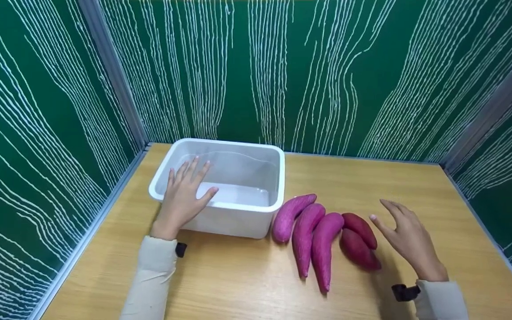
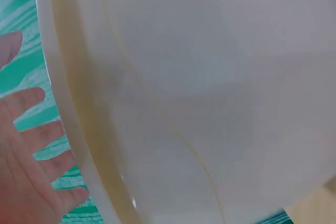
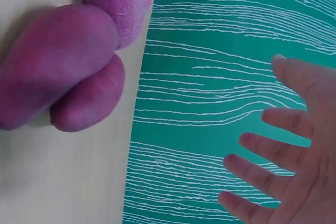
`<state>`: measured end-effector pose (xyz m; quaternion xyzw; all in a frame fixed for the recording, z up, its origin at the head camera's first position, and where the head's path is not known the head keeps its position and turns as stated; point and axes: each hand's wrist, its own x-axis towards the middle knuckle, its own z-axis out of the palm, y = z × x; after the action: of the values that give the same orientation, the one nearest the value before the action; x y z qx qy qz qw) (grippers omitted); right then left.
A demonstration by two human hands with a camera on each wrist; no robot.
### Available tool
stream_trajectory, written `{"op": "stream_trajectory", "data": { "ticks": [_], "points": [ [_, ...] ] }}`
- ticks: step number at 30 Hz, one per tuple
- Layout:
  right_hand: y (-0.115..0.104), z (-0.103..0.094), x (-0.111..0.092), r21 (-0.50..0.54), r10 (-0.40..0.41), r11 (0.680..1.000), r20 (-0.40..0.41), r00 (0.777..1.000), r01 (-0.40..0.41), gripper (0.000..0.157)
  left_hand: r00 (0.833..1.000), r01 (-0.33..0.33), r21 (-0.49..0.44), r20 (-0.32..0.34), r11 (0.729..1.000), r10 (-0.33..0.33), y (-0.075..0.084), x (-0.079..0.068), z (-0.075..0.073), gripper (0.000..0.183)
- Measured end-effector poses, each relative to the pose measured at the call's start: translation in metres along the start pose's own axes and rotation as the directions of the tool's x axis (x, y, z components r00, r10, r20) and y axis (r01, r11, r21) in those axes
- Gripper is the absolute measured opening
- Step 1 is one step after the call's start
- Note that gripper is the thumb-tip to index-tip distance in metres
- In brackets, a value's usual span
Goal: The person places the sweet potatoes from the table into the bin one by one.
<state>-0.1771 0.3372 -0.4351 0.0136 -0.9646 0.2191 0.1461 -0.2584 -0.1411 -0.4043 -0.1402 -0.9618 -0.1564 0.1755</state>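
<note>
My left hand (image 1: 182, 198) hovers with spread fingers over the near left rim of a white plastic bin (image 1: 238, 222); whether it touches the rim I cannot tell. The left wrist view shows that hand (image 2: 31, 161) beside the bin's pale wall (image 2: 210, 103). Right of the bin lie three long, curved pink-purple vegetables (image 1: 322, 249), side by side. Next to them are two shorter dark red sweet potatoes (image 1: 358, 249), touching each other. My right hand (image 1: 409, 238) is held to their right, fingers extended, holding nothing. In the right wrist view, a gap separates that hand (image 3: 294, 161) from the sweet potatoes (image 3: 58, 61).
Everything stands on a light wooden table (image 1: 220, 275). Green panels with white wavy lines (image 1: 309, 80) enclose it at the back and both sides, joined by grey metal posts (image 1: 116, 75). Inside the bin, the bare white floor (image 1: 238, 194) shows.
</note>
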Motion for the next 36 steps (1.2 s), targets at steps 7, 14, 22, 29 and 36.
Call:
{"op": "stream_trajectory", "data": {
  "ticks": [7, 14, 22, 29, 36],
  "points": [
    [0.009, 0.008, -0.004, 0.061, 0.035, 0.997, 0.071, 0.997, -0.040, 0.065, 0.999, 0.006, -0.078, -0.034, 0.997, -0.009, -0.021, -0.006, -0.007, 0.065],
    [0.023, 0.017, -0.006, 0.161, 0.076, 0.982, 0.135, 0.988, -0.098, 0.067, 0.997, 0.058, -0.136, -0.034, 0.989, -0.063, -0.038, -0.013, -0.010, 0.067],
    [0.041, 0.026, 0.001, 0.214, 0.127, 0.961, 0.223, 0.966, -0.176, 0.068, 0.994, 0.095, -0.247, -0.025, 0.964, -0.105, -0.061, -0.019, -0.016, 0.067],
    [0.055, 0.032, 0.008, 0.262, 0.171, 0.929, 0.322, 0.931, -0.261, 0.074, 0.990, 0.140, -0.311, 0.048, 0.940, -0.132, -0.073, -0.022, -0.018, 0.068],
    [0.063, 0.037, 0.011, 0.315, 0.171, 0.901, 0.372, 0.913, -0.297, 0.074, 0.994, 0.104, -0.353, 0.022, 0.930, -0.103, -0.079, -0.023, -0.016, 0.063]
  ]
}}
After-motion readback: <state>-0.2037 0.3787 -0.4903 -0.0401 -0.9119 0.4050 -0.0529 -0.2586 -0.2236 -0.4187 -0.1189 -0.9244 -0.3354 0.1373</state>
